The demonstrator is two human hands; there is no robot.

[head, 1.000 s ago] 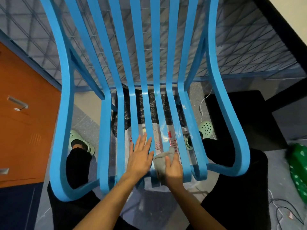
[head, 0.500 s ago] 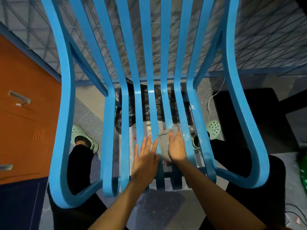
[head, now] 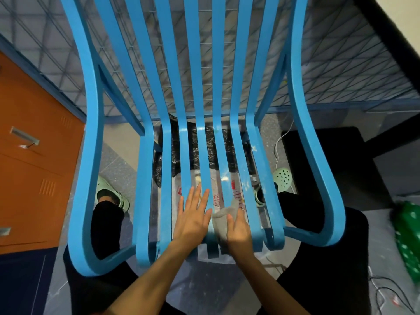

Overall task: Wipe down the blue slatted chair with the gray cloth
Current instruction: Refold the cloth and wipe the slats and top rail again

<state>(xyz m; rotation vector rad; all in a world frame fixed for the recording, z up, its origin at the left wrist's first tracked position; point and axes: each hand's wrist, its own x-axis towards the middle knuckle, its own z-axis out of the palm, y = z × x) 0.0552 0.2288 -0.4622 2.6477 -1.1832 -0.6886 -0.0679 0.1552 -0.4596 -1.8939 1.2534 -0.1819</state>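
The blue slatted chair [head: 145, 183] fills the view, seen from above with its seat slats running toward me. My left hand [head: 192, 218] lies flat on the middle seat slats, fingers spread, holding nothing. Just to its right, my right hand [head: 238, 230] presses the gray cloth [head: 221, 220] onto a slat close to the seat's front edge. The cloth bunches ahead of my fingers and part of it is hidden under my palm.
An orange cabinet [head: 34, 169] stands at the left. Under the seat lie a black plastic bag [head: 204, 151] and a printed clear bag. My feet in pale green clogs [head: 283, 178] flank the chair. Wire mesh stands behind. A green bag [head: 408, 242] and cables lie at right.
My right hand pushed the cloth forward along the slat half a second ago and has now drawn it back toward the front edge. My left hand stayed flat on the slats.
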